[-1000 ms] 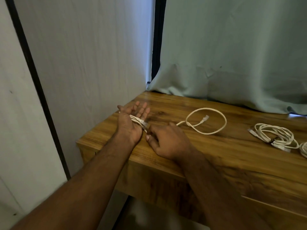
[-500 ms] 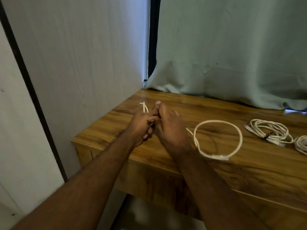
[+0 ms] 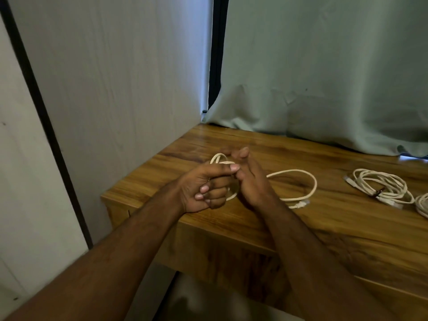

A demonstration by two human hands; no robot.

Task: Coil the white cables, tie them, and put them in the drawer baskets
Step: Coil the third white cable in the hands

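A white cable lies partly looped on the wooden table, its plug end near the front of the loop. My left hand grips several wound turns of this cable, fingers curled round them. A small loop sticks out past its knuckles. My right hand is pressed against the left one and holds the cable between its fingers, fingertips pointing away from me. A coiled, tied white cable rests to the right, and the edge of another coil shows at the frame's right border.
A pale wall panel stands just left of the table. A green curtain hangs behind it, its hem resting on the tabletop. The table's left front corner is close to my left wrist. No drawer or basket is in view.
My left hand has gone from flat and open to curled round the wound turns. The free loop on the table has shrunk and slid nearer my hands.
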